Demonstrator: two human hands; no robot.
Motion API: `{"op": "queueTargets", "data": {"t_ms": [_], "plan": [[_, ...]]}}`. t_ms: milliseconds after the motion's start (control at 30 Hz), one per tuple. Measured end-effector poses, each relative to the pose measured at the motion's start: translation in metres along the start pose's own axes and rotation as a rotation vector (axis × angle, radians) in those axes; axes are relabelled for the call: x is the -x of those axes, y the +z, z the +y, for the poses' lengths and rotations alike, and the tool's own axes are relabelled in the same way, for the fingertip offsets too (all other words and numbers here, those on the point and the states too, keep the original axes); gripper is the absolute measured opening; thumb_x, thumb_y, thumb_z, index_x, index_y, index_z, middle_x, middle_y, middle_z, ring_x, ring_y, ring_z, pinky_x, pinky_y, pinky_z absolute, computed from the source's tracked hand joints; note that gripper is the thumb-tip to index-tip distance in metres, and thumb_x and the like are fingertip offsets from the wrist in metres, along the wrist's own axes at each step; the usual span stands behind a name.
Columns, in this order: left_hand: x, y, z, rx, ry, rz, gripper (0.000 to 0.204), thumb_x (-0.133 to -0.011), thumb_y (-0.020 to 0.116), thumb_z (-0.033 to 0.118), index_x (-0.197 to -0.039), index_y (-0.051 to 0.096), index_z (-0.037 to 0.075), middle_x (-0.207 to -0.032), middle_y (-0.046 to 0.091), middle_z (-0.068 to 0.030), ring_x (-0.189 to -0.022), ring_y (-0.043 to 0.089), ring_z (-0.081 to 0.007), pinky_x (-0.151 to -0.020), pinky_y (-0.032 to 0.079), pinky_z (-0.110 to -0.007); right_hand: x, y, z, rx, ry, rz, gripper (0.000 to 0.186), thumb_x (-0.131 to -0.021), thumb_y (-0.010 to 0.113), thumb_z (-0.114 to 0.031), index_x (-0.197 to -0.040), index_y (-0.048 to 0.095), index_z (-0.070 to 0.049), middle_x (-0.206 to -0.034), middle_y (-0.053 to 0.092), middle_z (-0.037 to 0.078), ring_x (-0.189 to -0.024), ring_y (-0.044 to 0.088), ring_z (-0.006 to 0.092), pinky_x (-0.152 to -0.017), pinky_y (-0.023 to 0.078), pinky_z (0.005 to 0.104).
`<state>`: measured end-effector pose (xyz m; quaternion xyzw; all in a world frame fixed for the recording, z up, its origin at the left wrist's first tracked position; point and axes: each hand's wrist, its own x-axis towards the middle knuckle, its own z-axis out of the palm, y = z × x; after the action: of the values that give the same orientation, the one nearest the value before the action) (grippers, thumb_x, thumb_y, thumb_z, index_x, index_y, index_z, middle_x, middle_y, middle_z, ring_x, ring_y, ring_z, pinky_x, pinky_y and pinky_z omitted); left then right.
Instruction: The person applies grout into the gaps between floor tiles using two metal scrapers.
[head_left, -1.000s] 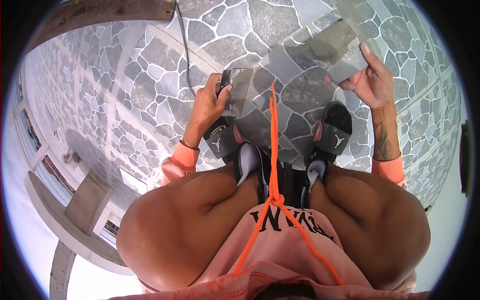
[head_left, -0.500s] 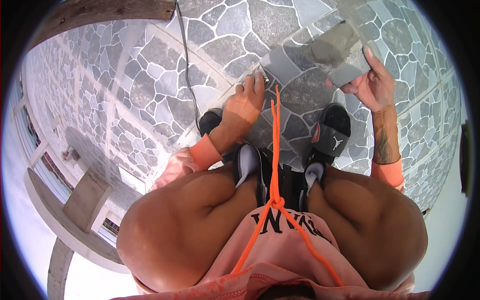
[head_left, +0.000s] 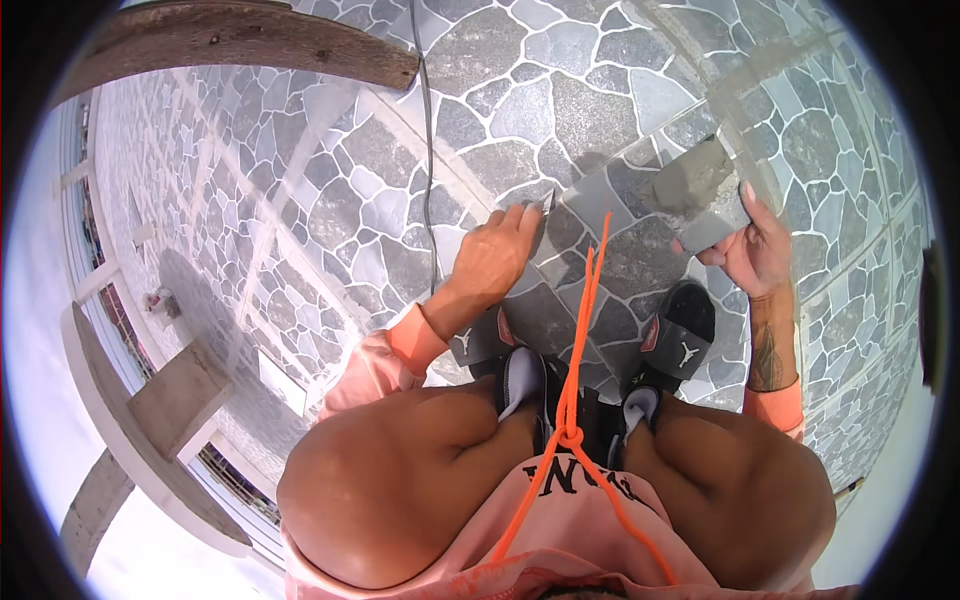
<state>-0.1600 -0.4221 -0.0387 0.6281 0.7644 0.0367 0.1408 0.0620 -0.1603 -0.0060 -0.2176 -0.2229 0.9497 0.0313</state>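
Note:
My left hand (head_left: 492, 255) is closed, fingers pressed together, on a small thin metal blade (head_left: 548, 201). Its tip shows past the fingertips, close to a joint between the floor tiles; the rest is hidden under the fingers. My right hand (head_left: 757, 250) grips a flat grey plate (head_left: 713, 230) by its near right edge, thumb along the side and fingers underneath. Spread over the plate's far part is a lump of wet grey mortar (head_left: 690, 180). The plate is held over the floor to the right of the blade.
Stone-patterned grey floor tiles (head_left: 590, 95) with white lines surround me. A dark cable (head_left: 429, 170) runs along the floor at left. A curved wooden beam (head_left: 250, 40) lies far left, and a pale curved bench (head_left: 130, 440) stands near left. My sandalled feet (head_left: 685, 335) are between the hands.
The whole view has shifted, so floor, feet and hands appear lower. My left hand has shifted slightly left relative to the tiles, and its blade shows more plainly. Both grips stay the same.

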Motion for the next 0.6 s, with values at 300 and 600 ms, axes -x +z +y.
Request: {"op": "queueTargets", "data": {"t_ms": [300,600], "plan": [[-0.028,-0.049,-0.098,0.559,-0.525,-0.036,0.028,-0.095,0.049,0.01,-0.12,0.048,-0.004,-0.107,0.064,-0.0197,-0.095,0.063,-0.0363,-0.074,0.051,-0.042,-0.019,0.002,0.008,0.026,0.03,0.059,0.056,-0.103,0.033,-0.042,-0.142,0.035,-0.001,-0.126,0.058,0.021,-0.1,0.063,0.0483,-0.056,0.039,0.0301],[-0.045,-0.043,-0.046,1.935,-0.756,0.263,0.028,-0.098,0.048,0.014,-0.124,0.052,0.004,-0.1,0.062,-0.0037,-0.083,0.064,-0.0117,-0.071,0.056,-0.028,-0.043,0.039,0.019,0.074,-0.003,0.037,0.058,-0.098,0.041,-0.04,-0.137,0.04,0.003,-0.127,0.057,0.02,-0.107,0.058,0.0394,-0.07,0.039,0.0356]]}}
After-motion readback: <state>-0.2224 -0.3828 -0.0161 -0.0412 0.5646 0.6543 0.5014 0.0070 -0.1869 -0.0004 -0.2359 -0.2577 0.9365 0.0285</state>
